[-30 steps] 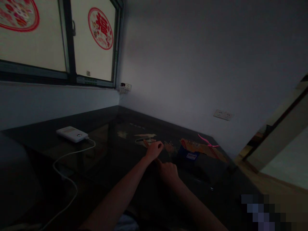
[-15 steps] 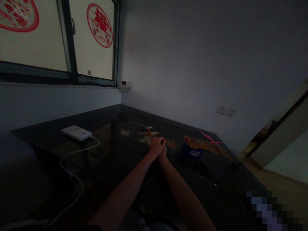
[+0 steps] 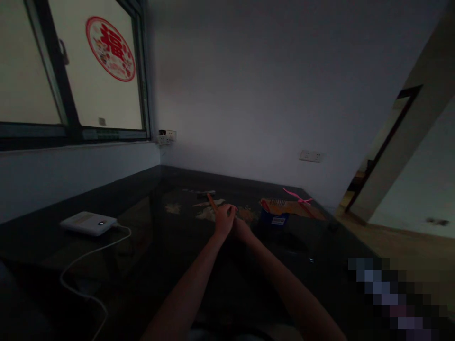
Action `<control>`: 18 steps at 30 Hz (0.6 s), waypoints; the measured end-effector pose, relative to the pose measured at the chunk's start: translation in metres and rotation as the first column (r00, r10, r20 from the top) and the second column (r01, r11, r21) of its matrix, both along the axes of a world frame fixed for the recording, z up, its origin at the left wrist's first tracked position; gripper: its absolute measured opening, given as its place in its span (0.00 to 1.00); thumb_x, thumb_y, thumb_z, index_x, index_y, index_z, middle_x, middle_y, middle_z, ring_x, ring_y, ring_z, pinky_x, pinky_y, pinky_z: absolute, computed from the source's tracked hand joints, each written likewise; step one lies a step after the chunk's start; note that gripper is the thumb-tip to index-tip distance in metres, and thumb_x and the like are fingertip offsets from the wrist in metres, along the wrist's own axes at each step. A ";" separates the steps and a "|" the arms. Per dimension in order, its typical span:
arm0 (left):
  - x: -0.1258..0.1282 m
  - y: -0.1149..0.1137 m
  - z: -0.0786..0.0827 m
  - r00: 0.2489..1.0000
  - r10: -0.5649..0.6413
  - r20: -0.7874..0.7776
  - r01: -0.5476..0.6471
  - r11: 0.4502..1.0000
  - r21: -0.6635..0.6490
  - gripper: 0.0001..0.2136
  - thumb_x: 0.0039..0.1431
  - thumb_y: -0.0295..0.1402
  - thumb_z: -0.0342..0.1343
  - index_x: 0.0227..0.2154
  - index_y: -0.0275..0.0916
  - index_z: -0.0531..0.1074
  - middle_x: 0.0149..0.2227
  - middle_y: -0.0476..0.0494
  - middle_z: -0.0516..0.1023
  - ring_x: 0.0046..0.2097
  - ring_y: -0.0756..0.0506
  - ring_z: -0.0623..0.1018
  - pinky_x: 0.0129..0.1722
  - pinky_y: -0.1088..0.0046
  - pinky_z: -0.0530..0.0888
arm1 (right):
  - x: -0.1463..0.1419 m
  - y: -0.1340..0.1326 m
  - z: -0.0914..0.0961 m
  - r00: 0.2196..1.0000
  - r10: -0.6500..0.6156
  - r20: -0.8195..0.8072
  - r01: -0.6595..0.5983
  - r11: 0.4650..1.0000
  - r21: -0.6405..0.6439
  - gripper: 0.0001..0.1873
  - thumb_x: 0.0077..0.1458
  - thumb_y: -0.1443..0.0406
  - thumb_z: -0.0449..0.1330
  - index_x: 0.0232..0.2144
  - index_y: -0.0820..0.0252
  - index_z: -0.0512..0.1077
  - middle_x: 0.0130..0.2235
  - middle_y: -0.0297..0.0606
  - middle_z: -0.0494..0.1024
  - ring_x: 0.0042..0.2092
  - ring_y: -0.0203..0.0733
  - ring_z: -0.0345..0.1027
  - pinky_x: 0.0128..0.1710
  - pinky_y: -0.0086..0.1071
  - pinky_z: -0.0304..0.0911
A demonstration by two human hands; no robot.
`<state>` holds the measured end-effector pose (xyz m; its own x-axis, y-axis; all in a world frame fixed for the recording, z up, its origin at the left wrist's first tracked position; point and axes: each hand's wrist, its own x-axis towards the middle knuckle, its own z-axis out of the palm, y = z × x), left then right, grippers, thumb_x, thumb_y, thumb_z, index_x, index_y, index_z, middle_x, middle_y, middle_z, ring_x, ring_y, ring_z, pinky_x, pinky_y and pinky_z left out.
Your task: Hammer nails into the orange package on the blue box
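Note:
A hammer [image 3: 212, 202] with a dark metal head and an orange-brown wooden handle points away from me over the dark glossy table. My left hand [image 3: 223, 220] is closed round its handle. Tight against it, my right hand [image 3: 242, 229] is closed at the handle's near end, its fingers mostly hidden behind the left. The hammer head is just above or on the table; I cannot tell which. Pale floral patterns [image 3: 206, 213] show on the tabletop around the head. Right of my hands stands a small blue box [image 3: 273, 219].
Brown card [image 3: 295, 208] and a pink ribbon [image 3: 298, 196] lie by the box. On the left, a white power bank [image 3: 88, 222] trails a white cable [image 3: 76, 253]. The dark table [image 3: 170, 173] meets the wall and window side; floor [image 3: 377, 237] shows at the right.
The camera has turned to the right, so the scene sits further left. Both hands stay together on the hammer; the right hand appears slightly lower and further apart from the left.

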<state>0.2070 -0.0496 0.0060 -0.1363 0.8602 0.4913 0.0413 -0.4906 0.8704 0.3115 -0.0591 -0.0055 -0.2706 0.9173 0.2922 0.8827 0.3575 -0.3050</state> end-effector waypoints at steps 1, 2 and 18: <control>0.001 0.000 -0.001 1.000 0.000 -0.020 0.000 1.000 0.016 0.07 0.53 0.28 0.56 0.21 0.41 0.74 0.27 0.44 0.74 0.38 0.42 0.73 0.47 0.68 0.66 | 0.019 -0.001 0.000 0.997 -0.050 -0.051 0.051 0.999 0.015 0.16 0.62 0.62 0.59 0.51 0.61 0.69 0.49 0.42 0.74 0.43 0.44 0.73 0.40 0.42 0.71; 0.002 0.000 -0.002 0.999 -0.001 -0.038 0.002 1.000 0.029 0.07 0.53 0.28 0.56 0.21 0.41 0.74 0.28 0.44 0.74 0.37 0.42 0.73 0.47 0.68 0.66 | 0.040 -0.002 0.001 0.990 -0.099 -0.103 0.103 0.994 0.036 0.16 0.62 0.62 0.58 0.51 0.61 0.68 0.49 0.42 0.75 0.42 0.44 0.73 0.40 0.42 0.71; 0.011 0.003 -0.016 0.967 0.016 -0.256 0.017 0.992 0.125 0.10 0.57 0.27 0.52 0.23 0.40 0.75 0.29 0.44 0.76 0.37 0.43 0.75 0.46 0.68 0.66 | 0.193 0.032 0.001 0.687 -0.517 -0.511 0.635 0.769 0.075 0.18 0.62 0.62 0.59 0.53 0.60 0.68 0.53 0.43 0.72 0.48 0.48 0.71 0.45 0.47 0.69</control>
